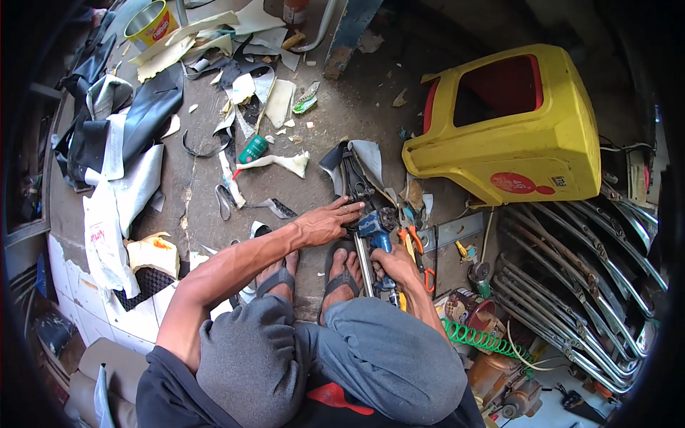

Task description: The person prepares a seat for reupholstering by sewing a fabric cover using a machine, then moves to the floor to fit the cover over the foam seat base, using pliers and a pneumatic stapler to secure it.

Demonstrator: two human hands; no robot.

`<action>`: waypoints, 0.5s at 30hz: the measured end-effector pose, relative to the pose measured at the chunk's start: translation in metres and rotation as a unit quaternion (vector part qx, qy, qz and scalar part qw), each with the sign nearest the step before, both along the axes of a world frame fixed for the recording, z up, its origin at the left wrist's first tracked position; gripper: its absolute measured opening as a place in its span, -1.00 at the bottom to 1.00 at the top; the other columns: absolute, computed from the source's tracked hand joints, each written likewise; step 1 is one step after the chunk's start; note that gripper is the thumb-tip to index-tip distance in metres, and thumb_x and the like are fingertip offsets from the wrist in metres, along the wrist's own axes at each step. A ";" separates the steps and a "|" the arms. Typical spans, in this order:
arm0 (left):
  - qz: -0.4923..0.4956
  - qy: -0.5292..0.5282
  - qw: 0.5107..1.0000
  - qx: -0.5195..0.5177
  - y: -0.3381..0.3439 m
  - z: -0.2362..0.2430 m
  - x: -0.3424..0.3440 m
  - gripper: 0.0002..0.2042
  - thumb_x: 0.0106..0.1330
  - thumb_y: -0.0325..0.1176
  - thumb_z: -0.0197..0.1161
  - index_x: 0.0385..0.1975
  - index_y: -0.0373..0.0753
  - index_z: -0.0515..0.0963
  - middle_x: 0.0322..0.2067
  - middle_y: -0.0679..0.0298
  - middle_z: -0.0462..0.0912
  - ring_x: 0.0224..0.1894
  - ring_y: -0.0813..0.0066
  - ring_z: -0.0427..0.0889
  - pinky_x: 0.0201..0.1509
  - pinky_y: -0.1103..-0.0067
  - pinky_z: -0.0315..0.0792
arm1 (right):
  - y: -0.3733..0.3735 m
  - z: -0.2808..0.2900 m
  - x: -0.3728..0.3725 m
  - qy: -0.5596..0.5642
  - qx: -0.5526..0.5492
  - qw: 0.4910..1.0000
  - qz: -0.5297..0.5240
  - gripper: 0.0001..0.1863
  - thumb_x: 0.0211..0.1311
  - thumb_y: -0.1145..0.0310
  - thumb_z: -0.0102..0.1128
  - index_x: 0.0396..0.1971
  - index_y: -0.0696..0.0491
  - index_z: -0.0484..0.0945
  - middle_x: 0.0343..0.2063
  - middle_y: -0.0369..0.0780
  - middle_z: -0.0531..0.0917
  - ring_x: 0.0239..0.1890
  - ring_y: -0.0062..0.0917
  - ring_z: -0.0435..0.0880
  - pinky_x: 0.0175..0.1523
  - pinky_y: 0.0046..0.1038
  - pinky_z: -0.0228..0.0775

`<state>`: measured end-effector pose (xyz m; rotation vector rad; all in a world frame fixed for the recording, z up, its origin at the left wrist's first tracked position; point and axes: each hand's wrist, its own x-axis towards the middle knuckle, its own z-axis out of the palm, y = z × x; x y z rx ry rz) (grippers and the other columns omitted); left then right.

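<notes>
Crouching low, we log our right hand (398, 265) just right of the frame's centre, curled closed round the grip of a blue-and-black cordless power drill (382, 242); most of its fingertips are hidden. Beside it runs a shiny, straight chrome metal tube (363, 267). Just beyond, our left hand (327, 221) reaches in with fingers extended and slightly spread over the lower end of a black, folded, jointed part (359, 187) at mid-frame. Whether it grips or merely presses, we cannot tell. Drill tip: not resolved.

Judged step: steadying the part while the drill is brought to bear on it. Judged next move: calls for firm bracing, straight alignment and left fingers clear of the tip.

Right of the drill: orange-handled metal pliers (412, 240). Farther, upper left: a green cylindrical can (253, 150). Upper right: a yellow plastic shell (442, 153) with a red-edged opening.
</notes>
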<state>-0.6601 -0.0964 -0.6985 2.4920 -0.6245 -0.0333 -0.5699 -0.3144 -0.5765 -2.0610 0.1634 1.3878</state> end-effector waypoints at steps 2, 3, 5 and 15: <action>-0.007 0.037 0.999 -0.009 0.000 0.002 0.000 -0.62 0.35 -0.27 0.24 0.09 -0.30 0.69 0.49 0.14 0.30 0.64 0.22 -0.05 0.71 0.10 -0.17 | -0.002 0.008 -0.002 -0.004 -0.007 0.999 -0.031 -0.86 0.19 0.39 0.23 -0.44 0.15 0.56 -0.63 -0.29 0.57 -0.67 -0.61 0.49 -0.53 -0.50 0.34; -0.011 0.019 1.000 -0.007 0.002 0.003 0.003 -0.64 0.35 -0.28 0.24 0.05 -0.29 0.71 0.49 0.14 0.31 0.64 0.20 -0.05 0.71 0.09 -0.17 | 0.001 0.014 -0.003 -0.015 0.004 0.999 -0.045 -0.89 0.18 0.41 0.22 -0.44 0.14 0.55 -0.63 -0.30 0.57 -0.68 -0.62 0.49 -0.54 -0.51 0.34; -0.034 0.027 0.999 -0.002 0.007 0.004 0.001 -0.71 0.34 -0.29 0.22 -0.08 -0.26 0.76 0.47 0.11 0.34 0.64 0.16 -0.04 0.71 0.09 -0.15 | 0.006 0.016 -0.008 0.001 -0.004 0.999 -0.050 -0.90 0.18 0.42 0.22 -0.44 0.14 0.55 -0.63 -0.30 0.56 -0.68 -0.62 0.48 -0.55 -0.51 0.34; -0.009 -0.027 0.999 -0.018 0.004 -0.003 0.002 -0.73 0.34 -0.32 0.16 -0.20 -0.36 0.74 0.43 0.06 0.39 0.63 0.13 0.02 0.71 0.14 -0.11 | 0.014 0.004 -0.015 0.005 -0.022 0.999 -0.047 -0.82 0.21 0.37 0.24 -0.51 0.17 0.58 -0.66 -0.29 0.57 -0.69 -0.61 0.50 -0.57 -0.47 0.36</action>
